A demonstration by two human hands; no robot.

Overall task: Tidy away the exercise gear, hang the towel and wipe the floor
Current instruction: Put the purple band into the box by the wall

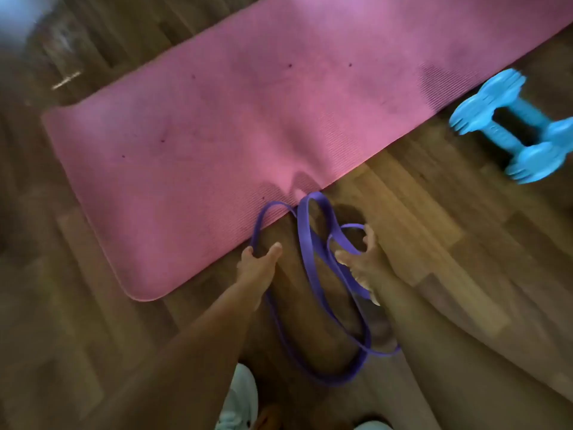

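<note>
I had the purple resistance band [313, 262] in both hands, my left hand [259, 265] curled round one strand at the near edge of the pink mat [217, 119] and my right hand [361, 262] hooked into another loop over the wooden floor [434, 243]. The rest trailed in slack coils toward my shoes [242, 398]. I judged the loose loops could snag a foot or knot as I gathered them, and the stretchy band could snap out of my fingers if pulled taut.

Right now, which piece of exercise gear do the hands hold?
The purple resistance band; left hand and right hand grip its loops. Mat and dumbbells lie untouched.
</note>
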